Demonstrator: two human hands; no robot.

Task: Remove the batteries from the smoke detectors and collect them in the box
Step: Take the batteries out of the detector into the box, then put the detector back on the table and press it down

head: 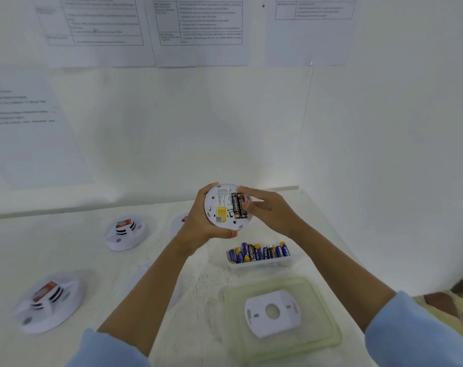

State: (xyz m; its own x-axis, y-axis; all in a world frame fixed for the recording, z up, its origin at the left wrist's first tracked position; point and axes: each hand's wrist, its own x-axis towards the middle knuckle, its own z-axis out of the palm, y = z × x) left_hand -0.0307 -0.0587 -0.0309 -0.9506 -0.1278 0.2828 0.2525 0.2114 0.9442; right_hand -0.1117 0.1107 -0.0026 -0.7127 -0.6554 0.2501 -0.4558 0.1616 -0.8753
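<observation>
Left hand [198,221]: I hold the open smoke detector [226,205] by its rim, lifted above the tabletop [206,282], its back side turned to me.
Right hand [267,207]: my fingers [247,193] reach onto the battery slot; I cannot tell if they already pinch a battery or only touch it.
Batteries in the detector [238,205]: they sit side by side in the slot, not taken out yet.
Box [262,264]: it stands on the tabletop just below my right hand, and a row of collected batteries [259,252] already fills it.
Lid [320,337]: the greenish lid lies nearer to me, under my right forearm, and a white mounting plate [272,312] rests on it.
Other detectors: two are on the tabletop to the left of my left arm, one far [125,233] and one near [49,300]; both seem closed, so I judge they still wait.
Progress: several batteries are in the box; this detector is in work, and at least two are left.
</observation>
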